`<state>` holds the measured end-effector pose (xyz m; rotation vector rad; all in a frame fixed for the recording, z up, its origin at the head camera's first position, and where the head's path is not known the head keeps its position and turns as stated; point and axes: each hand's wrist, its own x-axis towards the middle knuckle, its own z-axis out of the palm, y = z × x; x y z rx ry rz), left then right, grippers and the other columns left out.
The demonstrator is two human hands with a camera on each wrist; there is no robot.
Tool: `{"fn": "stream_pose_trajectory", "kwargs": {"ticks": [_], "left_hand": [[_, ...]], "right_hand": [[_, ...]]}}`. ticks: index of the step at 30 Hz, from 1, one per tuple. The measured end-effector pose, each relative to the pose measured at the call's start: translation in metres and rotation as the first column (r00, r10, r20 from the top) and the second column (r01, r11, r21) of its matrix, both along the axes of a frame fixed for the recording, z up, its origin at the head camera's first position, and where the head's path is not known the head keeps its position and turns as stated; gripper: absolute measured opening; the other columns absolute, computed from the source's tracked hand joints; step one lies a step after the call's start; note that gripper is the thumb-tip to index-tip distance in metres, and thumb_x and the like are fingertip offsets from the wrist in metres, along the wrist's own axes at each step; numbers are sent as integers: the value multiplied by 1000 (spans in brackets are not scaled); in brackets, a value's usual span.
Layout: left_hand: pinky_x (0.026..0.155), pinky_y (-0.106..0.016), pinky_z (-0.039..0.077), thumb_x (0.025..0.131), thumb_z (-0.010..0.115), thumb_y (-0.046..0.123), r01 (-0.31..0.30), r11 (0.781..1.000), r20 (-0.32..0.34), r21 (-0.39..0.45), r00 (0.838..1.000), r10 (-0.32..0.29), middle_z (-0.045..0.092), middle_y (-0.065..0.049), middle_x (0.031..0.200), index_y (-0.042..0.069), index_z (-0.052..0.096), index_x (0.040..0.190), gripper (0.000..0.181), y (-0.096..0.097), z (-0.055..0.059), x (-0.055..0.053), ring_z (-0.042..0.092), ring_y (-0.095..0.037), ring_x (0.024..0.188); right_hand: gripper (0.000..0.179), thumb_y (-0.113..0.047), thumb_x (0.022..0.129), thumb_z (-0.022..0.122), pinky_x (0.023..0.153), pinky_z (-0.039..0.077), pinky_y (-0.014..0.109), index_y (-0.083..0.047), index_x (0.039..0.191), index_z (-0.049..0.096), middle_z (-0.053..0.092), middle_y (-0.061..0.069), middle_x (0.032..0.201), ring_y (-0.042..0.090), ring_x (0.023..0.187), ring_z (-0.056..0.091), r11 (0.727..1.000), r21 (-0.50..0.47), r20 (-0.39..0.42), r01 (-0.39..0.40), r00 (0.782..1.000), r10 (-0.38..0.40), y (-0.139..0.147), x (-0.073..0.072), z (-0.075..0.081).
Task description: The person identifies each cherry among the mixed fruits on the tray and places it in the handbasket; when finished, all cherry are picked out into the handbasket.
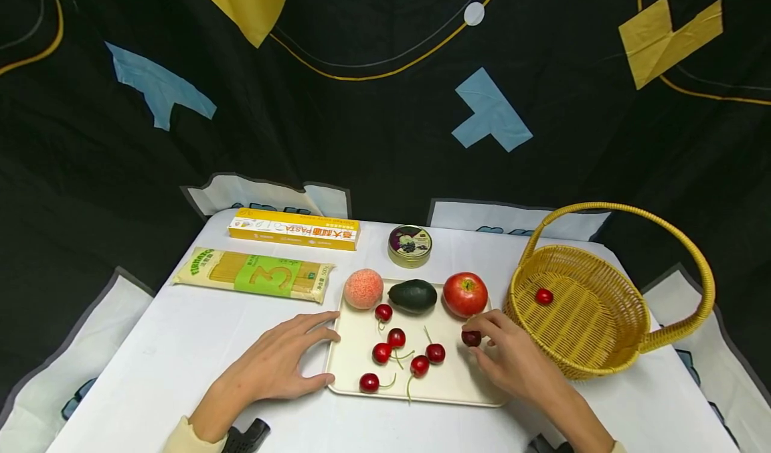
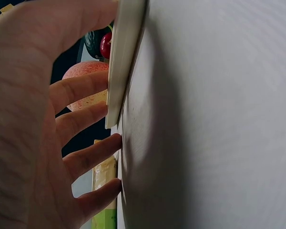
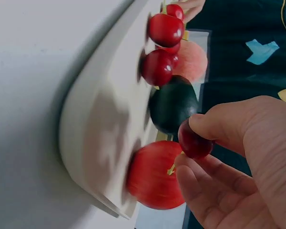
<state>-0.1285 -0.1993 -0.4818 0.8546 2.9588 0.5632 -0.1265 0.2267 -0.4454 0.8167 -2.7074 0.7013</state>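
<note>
My right hand point(image 1: 504, 349) pinches a dark red cherry point(image 3: 194, 139) between thumb and fingertips, over the right part of a cream tray point(image 1: 458, 386). At the tray's left edge, my left hand point(image 1: 280, 359) rests with fingers spread, fingertips right at the rim in the left wrist view. Several cherries with green stems lie on the tray, one of them a cherry point(image 1: 369, 383) near the front left. Along the back of the tray sit a peach point(image 1: 363, 288), a dark green avocado point(image 1: 413, 296) and a red apple point(image 1: 465, 295).
Right of the tray stands a yellow wicker basket point(image 1: 578, 356) with a tall handle and one cherry point(image 1: 544, 296) inside. Behind the tray are a round tin point(image 1: 409, 246), a yellow pasta box point(image 1: 294, 229) and a bag of spaghetti point(image 1: 255, 274). A dark curtain point(image 1: 361, 138) hangs behind.
</note>
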Motion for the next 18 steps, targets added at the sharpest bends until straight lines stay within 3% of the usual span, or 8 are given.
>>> {"fn": "stream_pose_trajectory", "kwargs": {"ticks": [6,18], "left_hand": [[121,-53,45,88,80,61,3,1000,-2,1,1000,-3,50,4,165,33,71,130,52,0,0,0,51,-25,149],[120,-53,46,88,81,60,7,1000,-21,2,1000,-7,50,4,165,33,71,131,52,-1,-2,1,51,-26,148]], "right_hand": [[45,6,78,89,69,64,27,-13,116,75,68,1,114,13,90,68,998,-22,-78,-55,996,53,8,0,9],[46,3,78,92,73,64,33,-18,114,74,68,-4,113,12,92,64,998,17,-157,56,986,-53,25,-6,23]]}}
